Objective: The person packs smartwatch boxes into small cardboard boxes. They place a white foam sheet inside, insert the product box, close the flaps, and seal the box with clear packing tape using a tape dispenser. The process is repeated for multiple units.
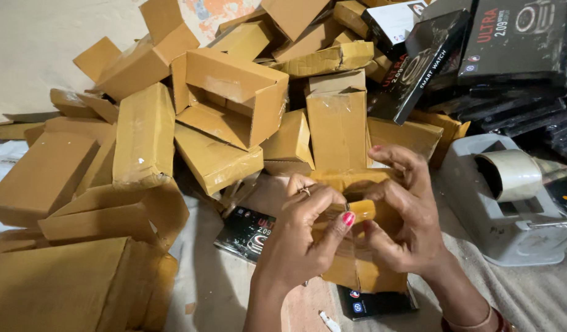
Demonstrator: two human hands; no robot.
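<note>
**Both hands pinched on a taped cardboard parcel**

The left hand (305, 227) and the right hand (406, 224) are close together, both clamped on a small cardboard parcel (357, 258) held just above the cloth-covered floor (215, 289), near its front edge. The thumbs and fingertips meet on a yellowish strip of tape (360, 210) at the parcel's top end; whether the strip is being pressed down or peeled up I cannot tell.

Under the parcel lie two black printed boxes (249, 230). Behind, a loose heap of brown cardboard boxes (234, 104) fills the back and left of the floor, some open, some taped. At the back right corner stands a stack of black boxes (511, 55), and just right of the hands a grey tape dispenser (511, 215) carries a roll of tape (511, 175).

To handle this well, I judge the left hand should steady the parcel while the right works the tape evenly along the fold, keeping the flaps flat.
</note>
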